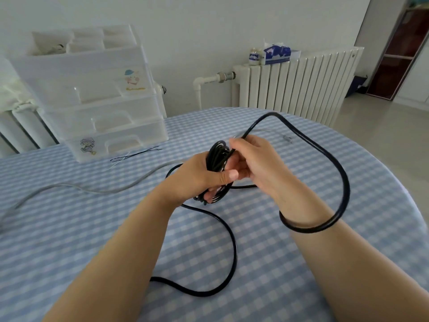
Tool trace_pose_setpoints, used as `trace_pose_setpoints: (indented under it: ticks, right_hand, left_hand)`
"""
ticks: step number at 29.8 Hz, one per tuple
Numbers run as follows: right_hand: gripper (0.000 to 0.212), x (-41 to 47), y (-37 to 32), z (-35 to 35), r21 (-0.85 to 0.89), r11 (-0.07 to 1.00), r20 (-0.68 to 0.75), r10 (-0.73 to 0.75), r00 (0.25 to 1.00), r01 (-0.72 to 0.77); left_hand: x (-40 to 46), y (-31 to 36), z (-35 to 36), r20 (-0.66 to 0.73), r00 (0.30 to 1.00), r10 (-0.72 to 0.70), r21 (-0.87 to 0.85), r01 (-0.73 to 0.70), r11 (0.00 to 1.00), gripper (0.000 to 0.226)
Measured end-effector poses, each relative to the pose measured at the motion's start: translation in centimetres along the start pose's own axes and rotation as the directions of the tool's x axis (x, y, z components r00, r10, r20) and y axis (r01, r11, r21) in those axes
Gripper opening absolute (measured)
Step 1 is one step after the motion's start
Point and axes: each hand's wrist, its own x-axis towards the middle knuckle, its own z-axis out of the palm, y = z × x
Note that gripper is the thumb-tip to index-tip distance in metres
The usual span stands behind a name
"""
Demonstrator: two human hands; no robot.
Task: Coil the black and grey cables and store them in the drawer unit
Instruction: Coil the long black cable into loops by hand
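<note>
1. The black cable (334,163) is partly wound into a small tight bundle held above the middle of the table (301,263); the rest runs loose in two long loops.
2. No writing can be read anywhere. The drawer unit (97,94) carries two cartoon stickers, one on an upper drawer and one on the lowest drawer, with no legible words. The blue and white tissue pack (277,53) on the radiator (299,84) has print too blurred to make out.
3. The left hand (197,177) is clenched around the wound bundle, thumb pressed across its front and fingertips showing beneath.
4. The right hand (255,163) is closed on the black cable just above the bundle, pinching the strand where it leaves the coil.
5. From that pinch one loop rises toward the far edge of the table, swings out to the right and comes back under the right forearm, touching it near the wrist.
6. A second loose length drops from the bundle, curves across the checked cloth between the forearms and disappears behind the left forearm.
7. The grey cable (92,189) lies uncoiled on the table to the left, snaking from the left edge toward the hands.
8. The drawer unit stands at the far left of the table, drawers shut, with thin dark ties (137,155) lying just in front of it.
</note>
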Motion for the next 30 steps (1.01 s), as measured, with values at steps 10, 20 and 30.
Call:
trace_pose_setpoints:
  ticks: [10,20,30]
  right_hand:
    - [0.017,2.0,-0.1,-4.9,0.330,0.841,-0.500,-0.231,0.835,0.430]
    - [0.021,-0.2,-0.3,0.2,-0.738,0.083,-0.050,-0.996,0.069,0.670]
    - [0.067,-0.4,1.8,0.3,-0.995,0.094,-0.092,-0.754,0.651,-0.032]
  left_hand:
    - [0.4,-0.4,-1.0,-0.329,0.903,-0.277,0.200,0.353,0.914,0.048]
    - [0.5,-0.7,-1.2,-0.352,0.882,-0.312,0.411,0.445,0.795,0.052]
    - [0.0,-0.4,-1.8,-0.244,0.917,-0.316,0.449,0.395,0.802,0.054]
